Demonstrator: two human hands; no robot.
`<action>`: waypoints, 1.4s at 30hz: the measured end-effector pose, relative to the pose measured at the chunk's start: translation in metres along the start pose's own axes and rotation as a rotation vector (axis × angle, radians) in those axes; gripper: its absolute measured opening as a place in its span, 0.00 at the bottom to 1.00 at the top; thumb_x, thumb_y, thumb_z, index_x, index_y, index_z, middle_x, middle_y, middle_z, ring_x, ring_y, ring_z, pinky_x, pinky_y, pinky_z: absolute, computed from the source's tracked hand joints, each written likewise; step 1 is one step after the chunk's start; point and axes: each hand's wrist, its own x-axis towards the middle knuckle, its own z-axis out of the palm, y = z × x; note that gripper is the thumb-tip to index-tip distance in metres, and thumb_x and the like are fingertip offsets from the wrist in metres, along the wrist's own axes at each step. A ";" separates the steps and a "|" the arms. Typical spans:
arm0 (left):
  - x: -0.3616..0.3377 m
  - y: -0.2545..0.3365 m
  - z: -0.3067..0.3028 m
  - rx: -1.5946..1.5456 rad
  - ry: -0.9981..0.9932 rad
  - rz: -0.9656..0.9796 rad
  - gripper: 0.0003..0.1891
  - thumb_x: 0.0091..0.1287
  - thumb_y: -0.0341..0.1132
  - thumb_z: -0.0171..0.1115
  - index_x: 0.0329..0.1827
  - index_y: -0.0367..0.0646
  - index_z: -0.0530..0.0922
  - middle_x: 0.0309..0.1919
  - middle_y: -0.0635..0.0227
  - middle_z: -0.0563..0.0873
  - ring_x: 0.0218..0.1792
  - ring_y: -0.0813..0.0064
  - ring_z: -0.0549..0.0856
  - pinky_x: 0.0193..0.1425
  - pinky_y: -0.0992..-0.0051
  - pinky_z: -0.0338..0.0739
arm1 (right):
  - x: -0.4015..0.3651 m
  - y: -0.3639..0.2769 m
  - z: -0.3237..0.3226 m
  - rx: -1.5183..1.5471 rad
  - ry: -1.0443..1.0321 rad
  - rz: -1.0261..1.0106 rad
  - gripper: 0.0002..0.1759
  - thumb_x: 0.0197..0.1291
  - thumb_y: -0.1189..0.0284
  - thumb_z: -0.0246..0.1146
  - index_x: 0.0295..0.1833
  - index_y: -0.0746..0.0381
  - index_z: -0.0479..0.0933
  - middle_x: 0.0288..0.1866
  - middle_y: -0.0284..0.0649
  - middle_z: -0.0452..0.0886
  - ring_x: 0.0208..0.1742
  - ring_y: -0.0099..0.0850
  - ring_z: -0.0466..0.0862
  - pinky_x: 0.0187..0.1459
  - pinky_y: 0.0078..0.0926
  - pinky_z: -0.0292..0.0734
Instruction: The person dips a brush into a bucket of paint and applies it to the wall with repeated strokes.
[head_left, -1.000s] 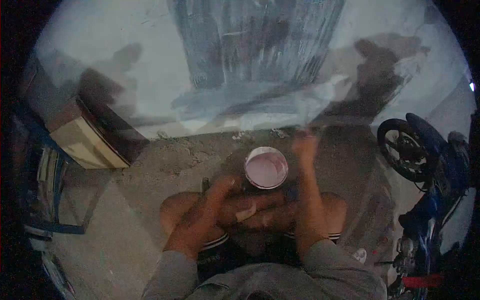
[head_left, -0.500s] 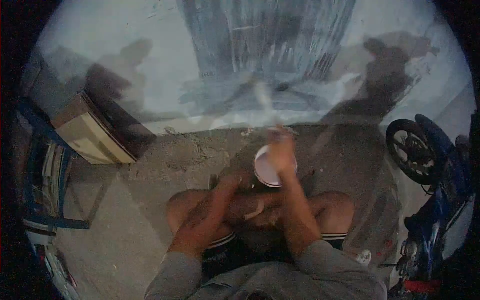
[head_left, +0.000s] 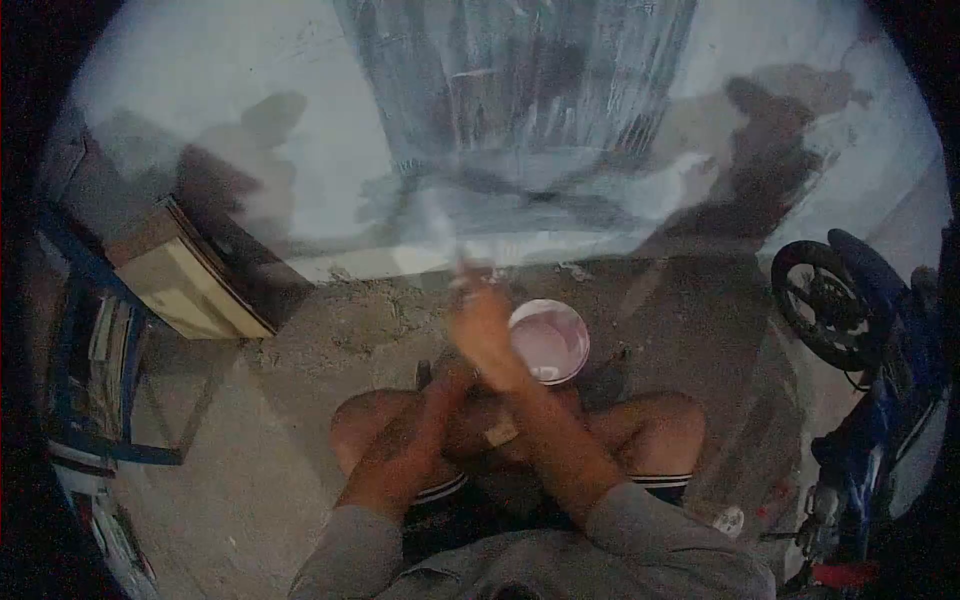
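Risk of tipping the pail (head_left: 587,338), on the floor between knees and wall, by clipping its rim with the raised right grip (head_left: 482,322), too blurred to judge open or closed, like the low left grip (head_left: 440,390).

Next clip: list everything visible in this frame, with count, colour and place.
paint tub: one, white, pale paint inside, on the floor before the knees
wall: one, pale with a blue-grey painted patch, ahead
box: one, tan, left by the wall
rack: one, blue, far left
motorbike: one, blue and black, far right
left hand: one, low, left of the tub
right hand: one, raised, blurred, grip unclear
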 end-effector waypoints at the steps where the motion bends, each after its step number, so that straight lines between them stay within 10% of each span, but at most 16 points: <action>1: 0.001 -0.001 0.000 -0.001 0.004 -0.002 0.23 0.61 0.46 0.54 0.59 0.51 0.71 0.58 0.60 0.74 0.57 0.59 0.74 0.59 0.61 0.69 | 0.001 -0.015 0.009 0.040 -0.028 -0.021 0.29 0.53 0.73 0.56 0.64 0.61 0.62 0.45 0.57 0.74 0.46 0.50 0.75 0.47 0.39 0.72; 5: 0.002 0.000 0.000 -0.003 0.010 0.003 0.23 0.61 0.47 0.54 0.58 0.50 0.71 0.57 0.60 0.74 0.57 0.59 0.74 0.59 0.61 0.69 | 0.018 -0.052 0.002 0.086 -0.254 0.140 0.24 0.58 0.74 0.54 0.62 0.60 0.67 0.36 0.54 0.78 0.38 0.46 0.79 0.41 0.37 0.75; 7: 0.003 0.000 0.000 0.000 0.010 0.011 0.23 0.61 0.47 0.54 0.58 0.50 0.71 0.57 0.60 0.74 0.57 0.59 0.74 0.59 0.61 0.69 | 0.022 -0.021 -0.009 0.103 -0.052 0.112 0.34 0.54 0.75 0.54 0.69 0.55 0.56 0.36 0.55 0.78 0.37 0.50 0.80 0.40 0.43 0.76; 16: 0.008 0.008 0.002 0.001 0.015 0.044 0.23 0.61 0.47 0.54 0.58 0.49 0.71 0.56 0.59 0.75 0.55 0.58 0.75 0.58 0.61 0.69 | -0.008 0.147 -0.172 -0.032 0.665 0.458 0.20 0.53 0.75 0.57 0.54 0.67 0.70 0.37 0.50 0.79 0.34 0.39 0.79 0.38 0.35 0.73; 20: 0.003 0.005 0.002 -0.014 0.033 0.039 0.23 0.62 0.48 0.54 0.58 0.49 0.71 0.56 0.58 0.75 0.55 0.58 0.75 0.58 0.61 0.70 | 0.006 0.066 -0.103 0.038 0.372 0.304 0.14 0.55 0.72 0.56 0.46 0.67 0.74 0.35 0.47 0.79 0.37 0.37 0.77 0.43 0.36 0.72; 23: 0.001 0.001 0.002 -0.028 0.048 0.027 0.23 0.62 0.48 0.54 0.58 0.49 0.71 0.55 0.58 0.75 0.54 0.58 0.76 0.57 0.60 0.70 | 0.005 0.015 0.002 -0.090 0.247 -0.061 0.23 0.56 0.76 0.55 0.59 0.64 0.68 0.42 0.53 0.78 0.41 0.46 0.79 0.44 0.35 0.75; 28: -0.003 0.000 0.004 -0.048 0.054 0.033 0.23 0.62 0.48 0.54 0.58 0.48 0.72 0.55 0.57 0.76 0.54 0.58 0.76 0.57 0.60 0.70 | 0.017 -0.025 0.029 0.393 -0.159 0.268 0.26 0.56 0.75 0.56 0.63 0.59 0.66 0.45 0.54 0.78 0.46 0.45 0.79 0.46 0.35 0.74; 30: -0.002 -0.001 0.004 -0.050 0.055 0.034 0.23 0.62 0.48 0.53 0.58 0.48 0.72 0.54 0.57 0.76 0.53 0.57 0.76 0.57 0.60 0.70 | 0.011 0.001 0.004 0.127 0.123 0.027 0.27 0.60 0.72 0.54 0.66 0.56 0.61 0.42 0.54 0.79 0.40 0.48 0.80 0.40 0.38 0.76; 34: 0.006 0.005 0.004 -0.047 0.051 0.059 0.23 0.62 0.49 0.53 0.58 0.48 0.72 0.54 0.57 0.76 0.53 0.57 0.76 0.56 0.60 0.70 | -0.006 0.088 -0.083 0.184 0.353 0.118 0.20 0.54 0.79 0.55 0.55 0.66 0.71 0.33 0.45 0.80 0.34 0.35 0.79 0.37 0.30 0.74; 42: 0.011 0.010 0.004 -0.024 0.058 0.066 0.23 0.62 0.49 0.53 0.57 0.47 0.72 0.53 0.56 0.77 0.52 0.57 0.77 0.56 0.60 0.70 | 0.012 0.156 -0.155 -0.021 0.642 0.215 0.21 0.51 0.77 0.55 0.53 0.70 0.71 0.39 0.52 0.79 0.32 0.43 0.79 0.42 0.36 0.73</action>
